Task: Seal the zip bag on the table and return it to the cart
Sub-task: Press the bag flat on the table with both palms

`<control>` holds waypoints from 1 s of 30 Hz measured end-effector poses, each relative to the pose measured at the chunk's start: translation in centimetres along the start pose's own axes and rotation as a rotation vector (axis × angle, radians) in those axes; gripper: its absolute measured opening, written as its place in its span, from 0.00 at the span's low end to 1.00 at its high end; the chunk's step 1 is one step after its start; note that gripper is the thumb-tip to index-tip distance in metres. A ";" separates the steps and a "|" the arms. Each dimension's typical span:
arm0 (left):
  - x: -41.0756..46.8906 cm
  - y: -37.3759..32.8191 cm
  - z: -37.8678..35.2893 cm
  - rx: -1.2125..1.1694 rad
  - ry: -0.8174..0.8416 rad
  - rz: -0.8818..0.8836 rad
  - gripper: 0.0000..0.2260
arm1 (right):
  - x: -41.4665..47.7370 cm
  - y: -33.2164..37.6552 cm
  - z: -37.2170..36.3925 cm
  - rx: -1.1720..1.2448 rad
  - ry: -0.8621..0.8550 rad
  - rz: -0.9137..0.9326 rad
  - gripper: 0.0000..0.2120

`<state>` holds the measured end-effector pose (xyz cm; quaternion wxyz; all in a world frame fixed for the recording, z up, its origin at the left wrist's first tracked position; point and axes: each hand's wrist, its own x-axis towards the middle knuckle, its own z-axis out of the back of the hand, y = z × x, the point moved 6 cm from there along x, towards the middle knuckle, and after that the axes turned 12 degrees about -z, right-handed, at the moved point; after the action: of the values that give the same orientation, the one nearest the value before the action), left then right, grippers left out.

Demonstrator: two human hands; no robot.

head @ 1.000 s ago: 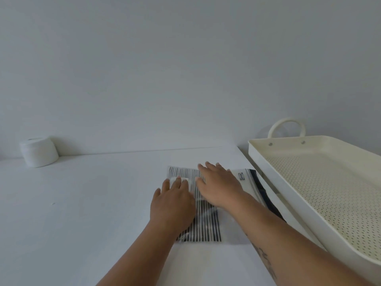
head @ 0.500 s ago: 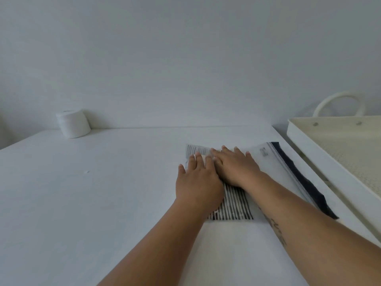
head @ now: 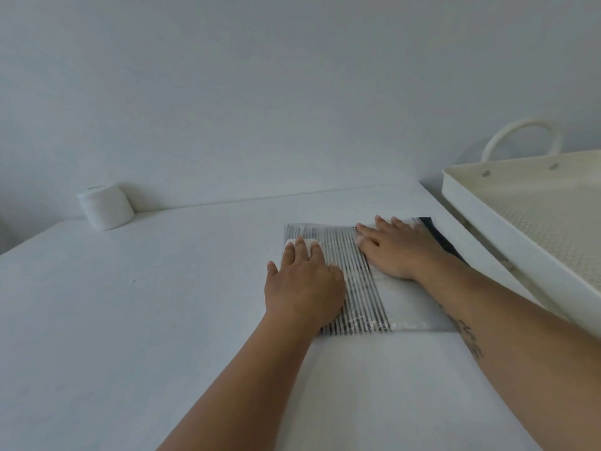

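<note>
Hands spread apart, left hand [head: 302, 281], right hand [head: 395, 250] flat on zip bag [head: 364, 288]

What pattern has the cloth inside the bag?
Thin black and white stripes on the cloth in the bag; head view.

The table [head: 146, 320] lies open leftward; the cart [head: 481, 222] walls the right, a white jar [head: 105, 206] far back-left.

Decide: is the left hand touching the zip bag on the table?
Touching. The head view shows the left hand lying flat on the zip bag, palm over the striped part, fingertips at its far left corner.
</note>
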<state>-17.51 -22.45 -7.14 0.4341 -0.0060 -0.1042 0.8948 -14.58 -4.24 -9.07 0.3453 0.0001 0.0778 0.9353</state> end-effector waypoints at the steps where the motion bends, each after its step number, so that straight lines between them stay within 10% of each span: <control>1: 0.0 0.0 0.0 0.000 0.001 -0.001 0.27 | 0.1 -1.2 0.1 -0.009 0.002 -0.023 0.27; 9: 0.1 0.1 0.1 0.009 -0.009 -0.025 0.27 | -0.4 -6.0 2.2 -0.121 -0.008 -0.223 0.27; 13: 0.1 0.0 0.2 0.017 -0.025 -0.039 0.26 | -1.5 -2.4 5.7 0.016 -0.220 -0.026 0.25; 19: 0.0 -0.1 0.1 0.009 -0.019 -0.036 0.26 | -3.7 4.8 2.0 0.108 0.067 0.144 0.23; 30: -0.3 -0.1 -0.3 0.008 0.004 -0.019 0.26 | -2.8 -0.9 0.2 0.048 0.024 -0.014 0.26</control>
<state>-17.19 -22.56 -7.43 0.4430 -0.0049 -0.0998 0.8909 -11.85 -5.37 -8.81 0.3510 -0.0034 0.1041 0.9306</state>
